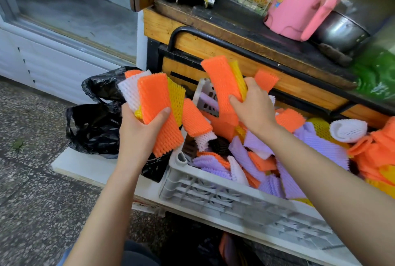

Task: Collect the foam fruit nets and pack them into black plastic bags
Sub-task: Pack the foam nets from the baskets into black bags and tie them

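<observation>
My left hand (139,131) grips a stack of flattened foam nets (156,103), orange on top with yellow and white behind, held above the left end of the crate. My right hand (254,105) grips a smaller bunch of foam nets (224,82), orange and yellow, lifted above the grey plastic crate (213,195). The crate holds several loose nets (277,158) in purple, orange, white and yellow. A crumpled black plastic bag (96,124) lies left of the crate on a white board, partly behind my left hand.
A wooden counter (235,56) with a black metal bar stands right behind the crate, carrying a pink jug (299,5) and a metal pot (339,30). A glass-door fridge (70,9) is at the left. Speckled stone floor (32,180) lies below left.
</observation>
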### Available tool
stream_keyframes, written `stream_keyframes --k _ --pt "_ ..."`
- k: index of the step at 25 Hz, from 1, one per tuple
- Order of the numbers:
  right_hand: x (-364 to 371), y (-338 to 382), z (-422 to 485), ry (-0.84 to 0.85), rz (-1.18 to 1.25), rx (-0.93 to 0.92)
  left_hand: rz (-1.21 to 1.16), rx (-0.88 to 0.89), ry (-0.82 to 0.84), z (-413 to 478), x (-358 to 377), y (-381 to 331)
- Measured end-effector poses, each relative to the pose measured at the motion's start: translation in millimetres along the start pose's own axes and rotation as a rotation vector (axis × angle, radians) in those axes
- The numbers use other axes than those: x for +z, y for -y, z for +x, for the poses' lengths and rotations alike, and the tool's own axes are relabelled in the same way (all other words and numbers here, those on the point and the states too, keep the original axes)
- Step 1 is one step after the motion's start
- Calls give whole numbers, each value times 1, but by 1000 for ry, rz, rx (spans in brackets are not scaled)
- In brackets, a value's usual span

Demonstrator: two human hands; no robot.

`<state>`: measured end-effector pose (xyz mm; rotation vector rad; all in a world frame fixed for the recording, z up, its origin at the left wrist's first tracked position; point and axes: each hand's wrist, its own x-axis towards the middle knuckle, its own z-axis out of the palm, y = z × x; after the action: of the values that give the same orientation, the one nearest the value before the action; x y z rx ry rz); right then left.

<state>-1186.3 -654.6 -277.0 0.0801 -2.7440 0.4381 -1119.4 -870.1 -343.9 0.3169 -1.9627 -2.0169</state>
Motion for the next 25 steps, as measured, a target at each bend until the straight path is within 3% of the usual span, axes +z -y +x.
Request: stream_keyframes --k 5,10,19,22,25 --pt "-49 -7 -37 -46 -5 -35 141 123 27 -18 20 -14" --pt "-82 -6 -95 -38 83 -68 136 285 108 -59 49 -26" --pt "-122 -61 -212 -103 378 49 125 432 580 -175 107 -54" --pt "-127 -84 -269 -93 453 154 177 501 708 -221 110 -47" --pt "-113 -107 -321 -18 560 300 204 448 801 -256 116 -19"
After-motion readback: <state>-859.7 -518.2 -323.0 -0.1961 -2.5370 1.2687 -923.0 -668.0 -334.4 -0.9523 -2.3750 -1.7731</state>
